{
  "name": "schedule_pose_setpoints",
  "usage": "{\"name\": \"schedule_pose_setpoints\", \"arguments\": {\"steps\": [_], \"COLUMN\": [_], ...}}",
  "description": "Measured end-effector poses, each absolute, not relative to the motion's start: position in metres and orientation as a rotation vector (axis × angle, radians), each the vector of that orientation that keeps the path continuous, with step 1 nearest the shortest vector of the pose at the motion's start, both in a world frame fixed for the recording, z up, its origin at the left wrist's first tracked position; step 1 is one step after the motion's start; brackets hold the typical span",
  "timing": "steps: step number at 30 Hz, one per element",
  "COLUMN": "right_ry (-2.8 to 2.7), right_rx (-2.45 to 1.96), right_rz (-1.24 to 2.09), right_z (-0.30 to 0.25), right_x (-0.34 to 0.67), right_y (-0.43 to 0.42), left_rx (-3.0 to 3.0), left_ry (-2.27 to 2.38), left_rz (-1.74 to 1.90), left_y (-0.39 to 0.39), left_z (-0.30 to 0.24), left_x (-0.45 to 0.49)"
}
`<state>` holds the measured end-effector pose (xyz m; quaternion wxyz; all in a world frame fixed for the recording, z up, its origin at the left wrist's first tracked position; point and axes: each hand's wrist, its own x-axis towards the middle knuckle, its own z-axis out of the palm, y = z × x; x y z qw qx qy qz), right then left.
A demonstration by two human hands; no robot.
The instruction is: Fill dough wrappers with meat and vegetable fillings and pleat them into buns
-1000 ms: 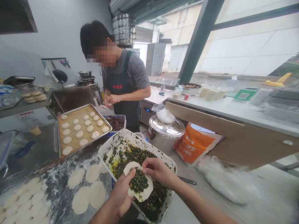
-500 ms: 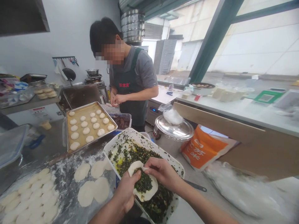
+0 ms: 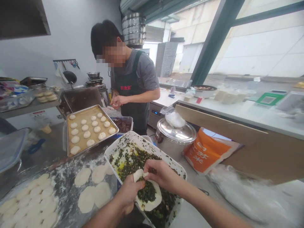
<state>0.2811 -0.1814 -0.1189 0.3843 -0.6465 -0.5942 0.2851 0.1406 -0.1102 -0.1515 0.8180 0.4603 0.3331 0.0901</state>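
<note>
My left hand [image 3: 127, 194] cups a round dough wrapper [image 3: 149, 204] heaped with dark green chopped filling [image 3: 148, 191]. My right hand [image 3: 160, 174] pinches the wrapper's far edge, folding it over the filling. Both hands hover above a white rectangular tub [image 3: 133, 137] that holds more of the green filling. Flat dough rounds [image 3: 91, 188] lie on the floured steel counter to the left.
A baking tray [image 3: 89, 128] with several shaped buns sits further back. A person in a dark apron [image 3: 133, 85] works dough across the counter. A steel pot with lid [image 3: 175, 134], an orange bag [image 3: 206, 150] and a plastic bag [image 3: 244, 193] lie to the right.
My right hand has pulled the wrapper's far edge inward over the filling, and the wrapper is more closed at the top. The view shifted slightly to the left.
</note>
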Motion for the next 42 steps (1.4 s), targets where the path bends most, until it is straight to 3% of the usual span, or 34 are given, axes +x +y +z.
{"name": "schedule_pose_setpoints", "arguments": {"steps": [4,13,18,24,29,35,42], "right_ry": [-1.516,-1.296,-1.616,-1.635,-1.712,-1.760,-1.479], "right_rx": [-1.634,-1.659,-1.709,-1.779,-1.804,-1.760,-1.889], "right_rz": [0.853,0.715,0.544,0.697,0.561,0.633,0.531], "right_z": [-0.120,-0.132,-0.121,-0.120,-0.124,-0.119,-0.125], "right_x": [0.284,0.292,0.286,0.286,0.285,0.288,0.293], "right_y": [-0.177,-0.174,-0.176,-0.172,-0.170,-0.166,-0.168], "left_rx": [1.096,0.659,0.811,1.038,1.103,1.112,0.905], "left_ry": [0.646,0.607,0.639,0.615,0.688,0.691,0.643], "left_rz": [0.152,0.209,0.259,0.132,0.063,-0.019,0.255], "left_y": [-0.105,-0.098,-0.101,-0.096,-0.089,-0.081,-0.080], "left_z": [-0.151,-0.140,-0.151,-0.153,-0.156,-0.145,-0.142], "left_x": [0.142,0.140,0.145,0.146,0.145,0.150,0.151]}}
